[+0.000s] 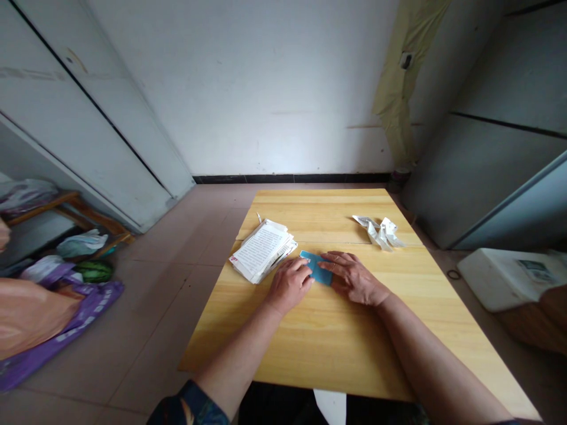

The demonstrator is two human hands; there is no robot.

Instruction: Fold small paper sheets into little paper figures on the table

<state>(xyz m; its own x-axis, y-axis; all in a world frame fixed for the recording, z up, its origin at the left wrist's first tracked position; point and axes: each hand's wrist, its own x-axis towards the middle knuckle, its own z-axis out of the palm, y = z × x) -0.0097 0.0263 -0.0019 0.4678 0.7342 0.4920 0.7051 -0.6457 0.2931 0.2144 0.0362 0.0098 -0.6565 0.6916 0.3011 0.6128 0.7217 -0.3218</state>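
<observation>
A piece of blue paper (319,271) lies on the wooden table (336,348), between my two hands. My left hand (290,284) rests over its left edge, fingertips pressing on the paper. From the other side, my right hand (352,277) lies over the right part with its fingers stretched across it. Both hands hide portions of the sheet, so its full shape does not show. Just left of my left hand sits a stack of printed pages (262,250). Beyond my right hand are folded whitish paper shapes (381,232).
A white wall (274,88) stands past the table's far edge. On the floor to the left are a purple bag (84,321) and a watermelon (94,271) by a wooden rack (88,212). A white foam box (500,277) stands at the right, near a grey cabinet (469,171).
</observation>
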